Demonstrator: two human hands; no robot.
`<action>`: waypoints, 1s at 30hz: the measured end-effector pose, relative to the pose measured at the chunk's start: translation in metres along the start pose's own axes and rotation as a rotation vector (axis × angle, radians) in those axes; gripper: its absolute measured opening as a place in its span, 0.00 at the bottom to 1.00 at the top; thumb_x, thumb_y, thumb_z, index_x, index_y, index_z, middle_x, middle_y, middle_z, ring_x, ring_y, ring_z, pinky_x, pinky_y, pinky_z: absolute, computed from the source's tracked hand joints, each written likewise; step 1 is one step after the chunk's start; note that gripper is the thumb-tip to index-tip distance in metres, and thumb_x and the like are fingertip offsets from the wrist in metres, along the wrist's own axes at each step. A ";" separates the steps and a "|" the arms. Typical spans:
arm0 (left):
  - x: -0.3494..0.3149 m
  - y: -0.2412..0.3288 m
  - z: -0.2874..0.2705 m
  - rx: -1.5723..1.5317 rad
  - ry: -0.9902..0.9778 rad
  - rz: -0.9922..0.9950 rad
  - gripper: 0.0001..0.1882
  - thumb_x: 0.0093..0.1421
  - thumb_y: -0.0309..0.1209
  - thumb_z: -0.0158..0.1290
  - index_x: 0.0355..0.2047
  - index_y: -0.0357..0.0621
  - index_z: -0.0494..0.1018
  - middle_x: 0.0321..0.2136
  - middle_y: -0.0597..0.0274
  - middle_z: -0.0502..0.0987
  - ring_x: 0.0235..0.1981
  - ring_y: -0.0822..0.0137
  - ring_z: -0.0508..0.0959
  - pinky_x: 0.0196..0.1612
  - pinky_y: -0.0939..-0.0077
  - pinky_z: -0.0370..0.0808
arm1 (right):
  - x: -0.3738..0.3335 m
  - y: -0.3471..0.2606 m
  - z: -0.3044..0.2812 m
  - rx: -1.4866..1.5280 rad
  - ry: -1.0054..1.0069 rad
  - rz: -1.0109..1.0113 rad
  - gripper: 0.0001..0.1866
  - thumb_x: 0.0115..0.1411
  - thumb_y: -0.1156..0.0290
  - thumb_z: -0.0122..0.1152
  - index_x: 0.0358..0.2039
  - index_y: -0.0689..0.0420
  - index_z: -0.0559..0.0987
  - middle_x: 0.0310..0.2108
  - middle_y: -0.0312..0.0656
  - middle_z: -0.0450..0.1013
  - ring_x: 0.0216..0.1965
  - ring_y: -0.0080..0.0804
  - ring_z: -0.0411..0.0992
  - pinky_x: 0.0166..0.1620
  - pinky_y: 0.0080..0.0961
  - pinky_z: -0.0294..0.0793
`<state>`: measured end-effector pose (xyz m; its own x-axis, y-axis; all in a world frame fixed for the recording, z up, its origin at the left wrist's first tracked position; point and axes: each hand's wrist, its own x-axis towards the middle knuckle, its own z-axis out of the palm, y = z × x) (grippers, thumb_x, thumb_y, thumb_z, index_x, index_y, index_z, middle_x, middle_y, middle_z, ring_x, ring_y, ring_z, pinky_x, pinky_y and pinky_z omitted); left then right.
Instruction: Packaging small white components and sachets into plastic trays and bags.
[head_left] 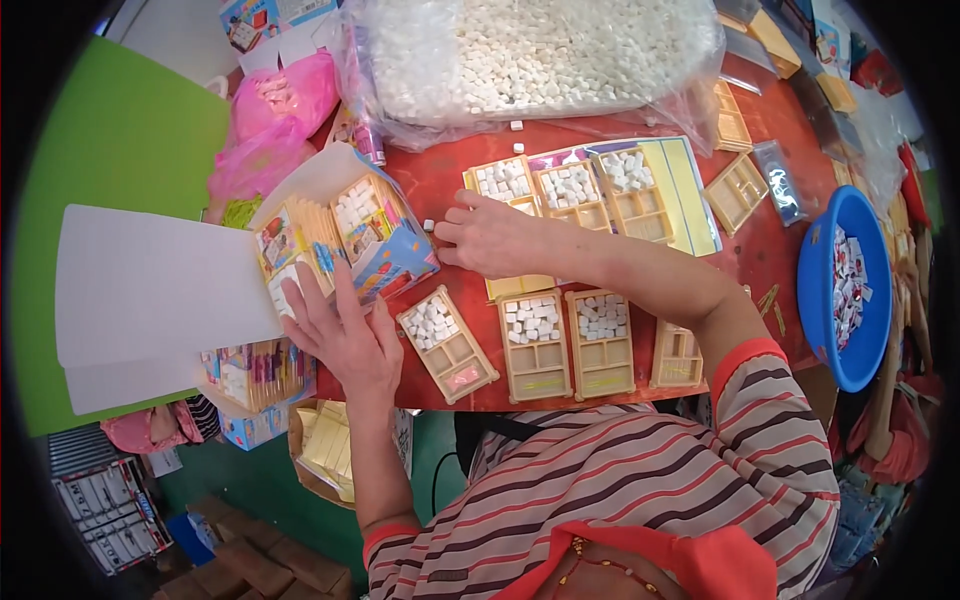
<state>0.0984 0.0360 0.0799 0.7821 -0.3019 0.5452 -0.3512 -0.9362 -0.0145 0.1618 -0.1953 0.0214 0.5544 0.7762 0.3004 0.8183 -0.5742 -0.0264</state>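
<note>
My left hand (350, 335) lies with its fingers spread over the near side of an open blue printed carton (395, 258). Packed upright inside the carton are wooden trays (318, 225) with white cubes and colourful pieces. Reaching across the table, my right hand (490, 236) has its fingers apart and slightly bent, with nothing visible in them. A loose white cube (428, 226) lies just left of its fingertips. Beyond and beside that hand, compartment trays (572, 190) of white cubes rest on a yellow-edged sheet (685, 195). Nearer me, a tilted tray (448, 340) also holds cubes.
A large clear bag of white cubes (540, 60) fills the table's far side. To the right stands a blue basin (850, 290) of small packets. A pink bag (285, 95) sits at the far left, and a second packed carton (255, 425) is at the near left.
</note>
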 end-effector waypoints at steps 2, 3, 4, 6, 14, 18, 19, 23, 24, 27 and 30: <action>-0.009 -0.005 -0.001 -0.012 0.033 0.007 0.27 0.61 0.34 0.50 0.60 0.43 0.66 0.66 0.44 0.55 0.68 0.42 0.50 0.66 0.41 0.40 | -0.001 0.000 0.004 -0.025 -0.042 0.004 0.11 0.56 0.68 0.54 0.38 0.47 0.82 0.34 0.32 0.69 0.44 0.28 0.69 0.55 0.37 0.62; -0.015 -0.005 -0.003 -0.053 0.052 0.034 0.25 0.61 0.33 0.50 0.59 0.43 0.67 0.66 0.43 0.56 0.68 0.42 0.51 0.66 0.41 0.40 | -0.003 -0.001 0.004 -0.022 -0.045 0.000 0.11 0.56 0.68 0.54 0.38 0.47 0.82 0.34 0.32 0.69 0.44 0.28 0.69 0.55 0.37 0.62; -0.021 -0.003 -0.004 -0.094 0.072 0.061 0.24 0.60 0.32 0.49 0.58 0.42 0.69 0.65 0.43 0.57 0.68 0.42 0.52 0.66 0.41 0.39 | -0.006 -0.001 0.003 -0.008 -0.040 -0.011 0.10 0.55 0.68 0.55 0.36 0.48 0.82 0.34 0.32 0.69 0.43 0.28 0.69 0.55 0.36 0.62; -0.034 0.009 -0.006 -0.155 0.034 0.060 0.23 0.60 0.31 0.49 0.57 0.42 0.70 0.64 0.42 0.59 0.67 0.41 0.54 0.66 0.41 0.39 | -0.013 -0.001 0.004 0.006 -0.046 -0.023 0.09 0.54 0.69 0.56 0.35 0.48 0.82 0.33 0.32 0.69 0.42 0.28 0.70 0.55 0.36 0.62; -0.095 0.040 -0.006 -0.384 -0.196 -0.030 0.26 0.59 0.36 0.53 0.57 0.43 0.69 0.64 0.39 0.59 0.67 0.39 0.54 0.65 0.37 0.38 | -0.004 -0.006 -0.011 0.019 -0.084 0.071 0.08 0.48 0.69 0.60 0.30 0.49 0.82 0.33 0.34 0.71 0.41 0.29 0.71 0.53 0.35 0.63; -0.125 0.043 -0.005 -0.330 -0.385 0.052 0.33 0.57 0.42 0.56 0.61 0.45 0.65 0.66 0.41 0.55 0.69 0.42 0.49 0.63 0.30 0.36 | -0.009 -0.020 -0.006 -0.023 -0.017 0.013 0.09 0.49 0.69 0.59 0.32 0.52 0.82 0.31 0.34 0.70 0.40 0.29 0.70 0.54 0.34 0.63; -0.130 0.041 -0.004 -0.319 -0.451 0.093 0.34 0.56 0.43 0.56 0.62 0.48 0.64 0.66 0.43 0.54 0.69 0.42 0.48 0.62 0.28 0.35 | -0.009 -0.023 -0.006 -0.024 -0.019 0.004 0.09 0.49 0.69 0.59 0.32 0.52 0.82 0.31 0.34 0.70 0.40 0.29 0.70 0.54 0.34 0.63; -0.141 0.031 0.002 -0.270 -0.511 0.138 0.34 0.55 0.44 0.57 0.62 0.55 0.64 0.68 0.52 0.53 0.70 0.45 0.47 0.62 0.26 0.33 | -0.014 -0.046 -0.008 -0.024 -0.060 0.002 0.10 0.49 0.69 0.58 0.32 0.54 0.81 0.31 0.35 0.69 0.39 0.29 0.69 0.55 0.34 0.63; -0.143 0.027 0.003 -0.249 -0.514 0.142 0.34 0.55 0.44 0.57 0.62 0.55 0.65 0.68 0.53 0.53 0.70 0.46 0.47 0.62 0.26 0.33 | -0.016 -0.053 -0.010 -0.015 -0.085 0.012 0.10 0.48 0.69 0.58 0.32 0.55 0.81 0.31 0.35 0.69 0.39 0.30 0.69 0.55 0.35 0.63; -0.148 0.012 0.005 -0.254 -0.465 0.146 0.34 0.54 0.45 0.59 0.61 0.56 0.66 0.68 0.55 0.54 0.70 0.48 0.49 0.61 0.24 0.32 | -0.023 -0.071 -0.008 0.006 -0.079 0.004 0.11 0.48 0.69 0.58 0.33 0.57 0.80 0.30 0.35 0.68 0.38 0.29 0.69 0.55 0.35 0.63; -0.149 -0.002 0.001 -0.236 -0.457 0.163 0.34 0.54 0.46 0.59 0.61 0.57 0.66 0.68 0.54 0.55 0.70 0.48 0.49 0.62 0.25 0.32 | -0.027 -0.091 -0.010 0.028 -0.093 0.006 0.13 0.48 0.68 0.57 0.34 0.59 0.80 0.30 0.35 0.68 0.37 0.30 0.69 0.55 0.35 0.63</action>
<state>-0.0172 0.0824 -0.0022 0.8336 -0.5367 0.1305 -0.5517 -0.8206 0.1489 0.0706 -0.1667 0.0255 0.5697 0.7945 0.2103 0.8183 -0.5722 -0.0549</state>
